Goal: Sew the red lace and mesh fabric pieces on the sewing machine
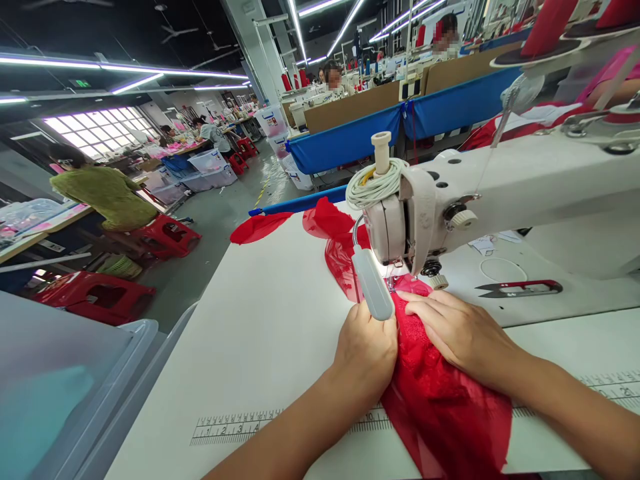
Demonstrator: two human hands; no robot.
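Note:
Sheer red lace fabric (425,393) runs under the needle area of a white sewing machine (510,173) and hangs over the table's front edge. My left hand (367,343) is closed at the fabric's left edge, its fingertips partly hidden behind a small grey lamp (374,283). My right hand (457,330) lies on the fabric with its fingers stretched toward the presser foot (391,283), pressing the cloth down. Behind the machine head, more red fabric pieces (327,220) spread over the white tabletop.
Thread snips (523,289) with red-and-black handles lie right of the machine head. A ruler scale (240,427) is printed along the table's front. A translucent plastic bin (65,393) stands at the left, near red stools (95,297). A person in green (103,193) sits further back.

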